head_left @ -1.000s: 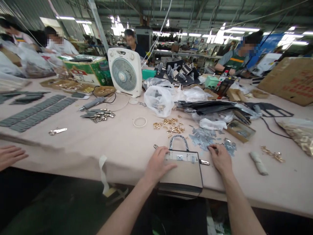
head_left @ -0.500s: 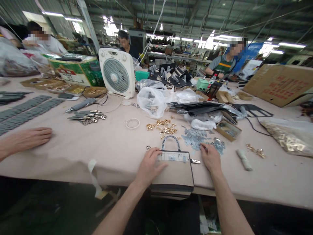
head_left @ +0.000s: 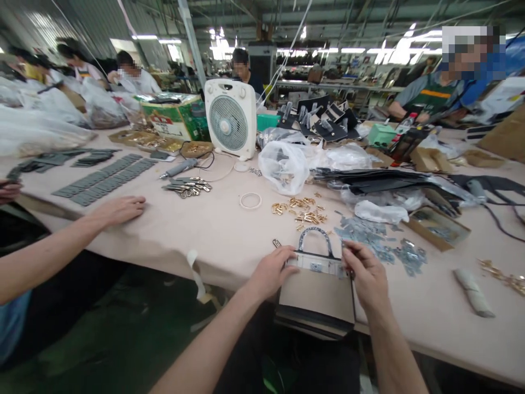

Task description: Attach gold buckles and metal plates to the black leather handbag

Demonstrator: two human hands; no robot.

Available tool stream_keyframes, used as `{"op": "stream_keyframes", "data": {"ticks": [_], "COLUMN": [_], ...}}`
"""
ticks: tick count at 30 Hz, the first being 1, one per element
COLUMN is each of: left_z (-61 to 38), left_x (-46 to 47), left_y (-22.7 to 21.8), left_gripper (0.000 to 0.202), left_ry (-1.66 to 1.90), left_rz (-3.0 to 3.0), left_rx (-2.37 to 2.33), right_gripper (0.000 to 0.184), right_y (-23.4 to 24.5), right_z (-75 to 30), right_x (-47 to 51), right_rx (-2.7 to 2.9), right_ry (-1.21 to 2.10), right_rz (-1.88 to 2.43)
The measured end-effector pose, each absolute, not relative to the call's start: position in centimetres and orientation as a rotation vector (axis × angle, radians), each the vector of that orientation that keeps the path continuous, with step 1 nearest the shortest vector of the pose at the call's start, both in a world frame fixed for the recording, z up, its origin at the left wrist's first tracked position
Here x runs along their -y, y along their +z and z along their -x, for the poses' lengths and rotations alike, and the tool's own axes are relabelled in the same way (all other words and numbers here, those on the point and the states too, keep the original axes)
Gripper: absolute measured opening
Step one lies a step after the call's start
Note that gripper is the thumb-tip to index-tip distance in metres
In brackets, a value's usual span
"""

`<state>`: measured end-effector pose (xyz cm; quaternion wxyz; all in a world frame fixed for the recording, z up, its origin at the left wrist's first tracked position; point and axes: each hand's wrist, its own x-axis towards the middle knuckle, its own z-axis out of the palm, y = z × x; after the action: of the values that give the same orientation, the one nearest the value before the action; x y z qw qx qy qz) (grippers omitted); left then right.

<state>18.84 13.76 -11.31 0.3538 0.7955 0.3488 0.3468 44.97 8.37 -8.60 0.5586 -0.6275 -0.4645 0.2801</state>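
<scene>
The right hand has moved from the grey pieces to the bag's upper right corner.

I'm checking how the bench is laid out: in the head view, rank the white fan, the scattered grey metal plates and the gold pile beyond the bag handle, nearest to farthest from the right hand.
1. Scattered grey metal plates: just beyond the right hand.
2. Gold pile: left, beyond the bag handle.
3. White fan: farther left and back.

Bare hands, bare forearms, dark clothing below them, probably trousers, dim in deep shadow
</scene>
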Motion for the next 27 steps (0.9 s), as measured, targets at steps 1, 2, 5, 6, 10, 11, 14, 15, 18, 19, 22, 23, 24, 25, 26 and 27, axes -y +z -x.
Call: {"op": "stream_keyframes", "data": {"ticks": [1, 2, 5, 6, 10, 11, 14, 15, 18, 19, 22, 23, 24, 25, 26, 27], "left_z": [-18.7, -18.5, -17.9, -17.8, -17.4, -17.5, -17.5, -17.6, -17.7, -17.8, -18.0, -18.1, -18.2, -18.2, -18.2, -18.1], "left_x": [-13.9, -14.0, -14.3, -14.4, -14.2, -14.2, -14.1, -14.1, -14.1, -14.1, -14.0, -13.9, -13.9, -13.9, -13.9, -13.9], "left_y": [-11.3, -11.3, -11.3, -11.3, -11.3, -11.4, -11.4, -11.4, -11.4, -11.4, -11.5, -11.6, -11.7, -11.8, -11.8, -11.9], "left_gripper": [0.027, 0.028, 0.03, 0.031, 0.03, 0.028, 0.026, 0.025, 0.022, 0.021, 0.017, 0.016, 0.016, 0.016, 0.017, 0.019], "left_ry": [0.869, 0.849, 0.867, 0.898, 0.99, 0.994, 0.998, 1.002, 1.02, 1.031, 1.071, 1.082, 1.09, 1.092, 1.087, 1.077], "left_rz": [-2.087, -2.121, -2.238, -2.273, -2.337, -2.335, -2.315, -2.307, -2.29, -2.282, -2.254, -2.245, -2.238, -2.234, -2.234, -2.236], "left_rx": [-0.904, -0.905, -0.904, -0.916, -0.976, -0.974, -0.952, -0.947, -0.941, -0.943, -0.952, -0.956, -0.961, -0.968, -0.973, -0.978], "right_gripper": [0.04, 0.039, 0.033, 0.031, 0.027, 0.027, 0.026, 0.026, 0.027, 0.027, 0.027, 0.027, 0.028, 0.028, 0.029, 0.03], "right_y": [-8.1, -7.8, -7.3, -7.4, -8.0, -8.1, -8.5, -8.6, -8.9, -8.9, -8.9, -8.9, -8.9, -8.9, -8.9, -8.8], "right_z": [-43.3, -41.8, -38.6, -37.9, -36.8, -36.8, -37.1, -37.2, -37.4, -37.5, -37.3, -37.2, -37.2, -37.2, -37.3, -37.4], "right_x": [-8.6, -8.9, -9.9, -10.3, -11.4, -11.7, -12.1, -12.2, -12.4, -12.4, -12.3, -12.3, -12.3, -12.2, -12.2, -12.1], "right_rx": [1.168, 1.245, 1.446, 1.492, 1.576, 1.583, 1.583, 1.579, 1.557, 1.55, 1.54, 1.536, 1.528, 1.515, 1.496, 1.472], "right_ry": [0.729, 0.78, 0.814, 0.797, 0.688, 0.663, 0.652, 0.672, 0.733, 0.744, 0.743, 0.745, 0.751, 0.764, 0.785, 0.814], "right_rz": [1.452, 1.428, 1.4, 1.409, 1.502, 1.524, 1.564, 1.566, 1.572, 1.579, 1.604, 1.605, 1.6, 1.589, 1.573, 1.552]}}
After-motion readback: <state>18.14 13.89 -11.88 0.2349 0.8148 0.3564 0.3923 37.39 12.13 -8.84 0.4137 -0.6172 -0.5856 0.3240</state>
